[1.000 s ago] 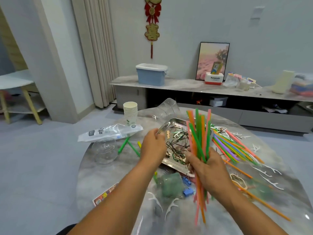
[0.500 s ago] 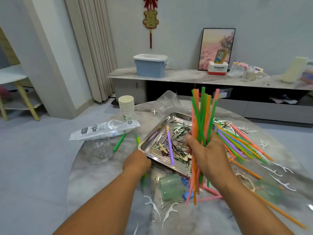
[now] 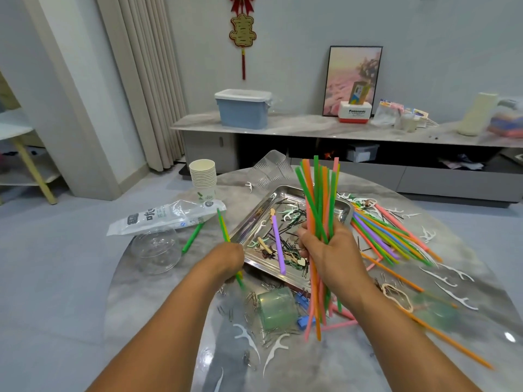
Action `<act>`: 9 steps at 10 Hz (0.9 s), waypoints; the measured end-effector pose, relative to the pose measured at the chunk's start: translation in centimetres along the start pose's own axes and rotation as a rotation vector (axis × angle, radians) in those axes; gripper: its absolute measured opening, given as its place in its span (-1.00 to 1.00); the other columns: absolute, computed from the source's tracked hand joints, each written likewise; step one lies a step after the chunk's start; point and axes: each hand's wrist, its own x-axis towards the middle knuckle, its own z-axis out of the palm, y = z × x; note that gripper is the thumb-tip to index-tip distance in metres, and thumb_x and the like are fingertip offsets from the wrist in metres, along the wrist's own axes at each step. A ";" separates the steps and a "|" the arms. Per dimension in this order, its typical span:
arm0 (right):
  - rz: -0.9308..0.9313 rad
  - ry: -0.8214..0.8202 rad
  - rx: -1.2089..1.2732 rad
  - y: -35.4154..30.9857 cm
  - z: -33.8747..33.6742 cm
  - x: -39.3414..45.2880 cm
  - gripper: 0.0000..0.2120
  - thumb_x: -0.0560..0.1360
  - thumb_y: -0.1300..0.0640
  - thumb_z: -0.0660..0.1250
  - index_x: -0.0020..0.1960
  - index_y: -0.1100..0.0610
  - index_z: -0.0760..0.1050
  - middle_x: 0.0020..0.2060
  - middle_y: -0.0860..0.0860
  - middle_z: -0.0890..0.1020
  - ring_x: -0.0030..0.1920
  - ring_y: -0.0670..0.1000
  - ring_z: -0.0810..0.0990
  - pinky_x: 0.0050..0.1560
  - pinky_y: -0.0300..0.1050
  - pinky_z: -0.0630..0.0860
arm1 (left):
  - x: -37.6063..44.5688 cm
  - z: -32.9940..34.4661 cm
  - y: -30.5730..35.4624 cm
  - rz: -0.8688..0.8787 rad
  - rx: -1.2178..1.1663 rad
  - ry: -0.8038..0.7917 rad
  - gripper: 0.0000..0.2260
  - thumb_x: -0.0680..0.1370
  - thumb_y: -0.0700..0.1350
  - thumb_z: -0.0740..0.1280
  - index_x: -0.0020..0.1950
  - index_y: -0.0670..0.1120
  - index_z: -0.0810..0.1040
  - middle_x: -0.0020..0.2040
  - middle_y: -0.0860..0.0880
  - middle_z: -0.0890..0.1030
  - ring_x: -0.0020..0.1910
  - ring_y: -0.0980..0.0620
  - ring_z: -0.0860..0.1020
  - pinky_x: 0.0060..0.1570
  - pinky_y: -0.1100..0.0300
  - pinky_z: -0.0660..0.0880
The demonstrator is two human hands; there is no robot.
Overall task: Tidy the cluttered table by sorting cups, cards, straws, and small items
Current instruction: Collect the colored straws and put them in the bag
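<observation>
At the counter's (image 3: pixel 158 292) near left edge, my left hand (image 3: pixel 226 257) grips two green plastic straws (image 3: pixel 223 229); my right hand's (image 3: pixel 331 256) fingers clutch a mixed-colour straw bundle (image 3: pixel 319 199).

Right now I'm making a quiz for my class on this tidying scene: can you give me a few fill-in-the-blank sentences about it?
1. The right hand grips a bundle of ____.
2. The purple straw lies in the metal ____.
3. The stack of paper cups stands beside a ____ plastic cup.
4. The left hand holds a straw coloured ____.

Missing words: straws; tray; clear; green
</observation>
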 end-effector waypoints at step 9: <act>-0.058 0.333 0.061 -1.9 -2.4 0.5 -0.65 0.55 0.06 0.43 0.01 -0.33 0.32 -0.14 0.00 0.66 -0.11 0.02 0.71 0.06 0.25 0.63 | 4.4 -3.8 1.9 0.065 0.506 0.315 -0.80 0.55 -0.35 0.25 0.14 -0.20 0.53 0.11 -0.17 0.62 0.05 -0.17 0.57 -0.07 0.09 0.46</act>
